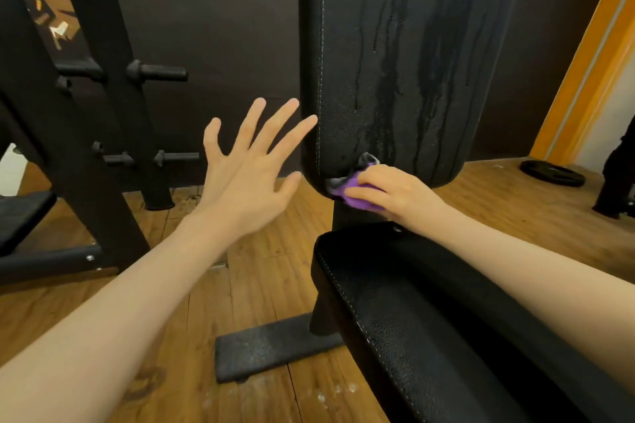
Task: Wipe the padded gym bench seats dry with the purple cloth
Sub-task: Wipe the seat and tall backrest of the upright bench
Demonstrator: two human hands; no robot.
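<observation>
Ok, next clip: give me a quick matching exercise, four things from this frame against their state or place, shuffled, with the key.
Things:
1. left hand
2. purple cloth
3. back pad
4. weight plate

States or places:
A. lying flat on the wooden floor
B. streaked with wet runs
C. fingers spread, holding nothing
D. bunched under the right hand at the pad's lower edge

Pairs: 1-C, 2-D, 3-B, 4-A
</observation>
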